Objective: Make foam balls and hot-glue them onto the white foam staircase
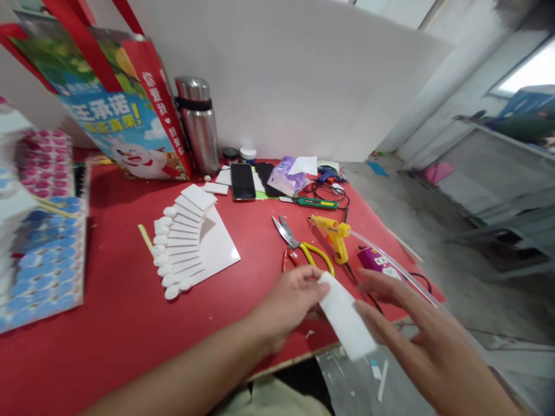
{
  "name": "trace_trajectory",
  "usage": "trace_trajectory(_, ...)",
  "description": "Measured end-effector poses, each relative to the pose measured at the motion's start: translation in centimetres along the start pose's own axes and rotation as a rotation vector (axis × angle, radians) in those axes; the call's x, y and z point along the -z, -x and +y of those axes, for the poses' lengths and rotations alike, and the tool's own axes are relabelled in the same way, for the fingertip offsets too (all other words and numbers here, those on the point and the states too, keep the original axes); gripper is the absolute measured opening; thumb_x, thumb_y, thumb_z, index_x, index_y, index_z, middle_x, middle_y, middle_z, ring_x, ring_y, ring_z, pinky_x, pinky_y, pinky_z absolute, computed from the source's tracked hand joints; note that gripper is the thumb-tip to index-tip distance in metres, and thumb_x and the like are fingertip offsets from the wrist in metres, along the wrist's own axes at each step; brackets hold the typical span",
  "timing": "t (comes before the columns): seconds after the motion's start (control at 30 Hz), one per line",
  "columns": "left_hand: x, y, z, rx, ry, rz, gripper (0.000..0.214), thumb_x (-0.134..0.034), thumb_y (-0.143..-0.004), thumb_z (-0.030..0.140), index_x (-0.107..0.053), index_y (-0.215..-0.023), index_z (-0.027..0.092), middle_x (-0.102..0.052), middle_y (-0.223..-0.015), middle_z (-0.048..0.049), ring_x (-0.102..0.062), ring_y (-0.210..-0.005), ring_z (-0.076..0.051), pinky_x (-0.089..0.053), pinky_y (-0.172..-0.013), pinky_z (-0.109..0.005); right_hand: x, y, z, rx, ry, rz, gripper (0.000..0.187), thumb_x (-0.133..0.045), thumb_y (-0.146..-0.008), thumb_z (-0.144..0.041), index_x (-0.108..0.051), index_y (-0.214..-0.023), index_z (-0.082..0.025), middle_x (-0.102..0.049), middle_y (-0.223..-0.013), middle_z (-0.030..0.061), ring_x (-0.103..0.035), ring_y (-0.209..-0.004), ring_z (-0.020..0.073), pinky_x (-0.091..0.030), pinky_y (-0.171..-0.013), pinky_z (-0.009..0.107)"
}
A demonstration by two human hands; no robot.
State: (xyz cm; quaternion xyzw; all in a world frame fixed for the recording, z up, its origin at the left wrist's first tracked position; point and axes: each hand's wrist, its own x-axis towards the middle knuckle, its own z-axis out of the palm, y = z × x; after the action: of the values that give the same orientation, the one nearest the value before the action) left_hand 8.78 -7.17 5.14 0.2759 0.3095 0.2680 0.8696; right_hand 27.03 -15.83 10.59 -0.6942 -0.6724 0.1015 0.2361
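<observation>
My left hand [297, 297] pinches one end of a flat white rectangular piece [347, 318] over the table's front edge. Beside its other long edge is my right hand [416, 329], fingers apart and thumb close to the piece; whether it touches I cannot tell. Just beyond my left hand lie yellow-handled scissors [299, 242] and a red-handled tool [291, 259], partly hidden. A yellow glue gun [336, 234] rests above my right hand. To the left, several white pieces [184, 240] with rounded white ends are fanned out on a white sheet [223, 254].
The red table [130, 346] carries a green-handled tool [316, 203], a phone [243, 182], a tissue pack [288, 176], a steel flask [198, 127] and a printed bag [130, 115]. Blue and pink rosette-like items [47, 271] stand left. A purple box [377, 260] sits near the right edge.
</observation>
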Motion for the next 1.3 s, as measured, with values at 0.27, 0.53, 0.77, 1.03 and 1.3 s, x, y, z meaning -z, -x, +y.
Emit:
trace_trajectory(0.27,6.5,1.0,5.9,-0.246,-0.098,0.158,0.034,-0.081,-0.080,0.039,-0.065,-0.100,0.015,-0.072,-0.078,-0.0044,-0.070,-0.065,-0.015,-0.058,-0.067,-0.028,-6.0,-6.6,-4.6,0.372,-0.179,-0.058,0.021,-0.065,-0.095,-0.024,-0.065,-0.116,-0.020,-0.070,-0.118,0.0114,-0.071,-0.099,0.0209,-0.059,-0.087,0.035)
trace_trajectory(0.53,9.2,-0.1,5.5,-0.589,-0.134,0.264,0.036,-0.078,-0.084,0.041,-0.064,-0.106,0.017,-0.075,-0.094,-0.0045,-0.074,-0.081,-0.016,-0.058,-0.086,-0.032,-11.0,-14.7,-6.5,0.350,-0.409,0.047,0.016,-0.058,-0.089,-0.016,-0.067,-0.076,-0.018,-0.067,-0.087,0.0053,-0.064,-0.077,0.0157,-0.050,-0.071,0.027)
trace_trajectory(0.77,10.8,0.0,4.1,-0.626,-0.537,0.410,0.030,-0.070,-0.092,0.043,-0.064,-0.105,0.018,-0.073,-0.090,-0.0053,-0.072,-0.080,-0.018,-0.055,-0.073,-0.029,-14.5,-15.5,-5.7,0.026,-0.937,-0.140,0.016,-0.067,-0.083,-0.029,-0.070,-0.073,-0.017,-0.068,-0.080,0.0016,-0.058,-0.054,0.0101,-0.050,-0.054,0.025)
trace_trajectory(1.03,11.7,-0.4,4.1,-0.768,-0.707,0.464,0.022,-0.067,-0.094,0.040,-0.064,-0.094,0.018,-0.063,-0.092,-0.0026,-0.062,-0.083,-0.015,-0.050,-0.078,-0.027,-15.7,-14.7,-5.8,0.149,-0.808,-0.109,0.018,-0.063,-0.092,-0.031,-0.072,-0.081,-0.019,-0.070,-0.092,0.0043,-0.066,-0.072,0.0136,-0.056,-0.066,0.026)
trace_trajectory(1.3,10.9,0.1,3.6,-0.818,-0.643,0.577,0.021,-0.061,-0.098,0.041,-0.058,-0.092,0.021,-0.060,-0.076,0.0016,-0.061,-0.067,-0.014,-0.050,-0.066,-0.025,-11.8,-7.9,-6.7,0.365,-0.079,-0.180,0.041,-0.038,-0.105,-0.020,-0.061,-0.137,-0.008,-0.070,-0.129,0.0219,-0.070,-0.114,0.0277,-0.055,-0.097,0.043)
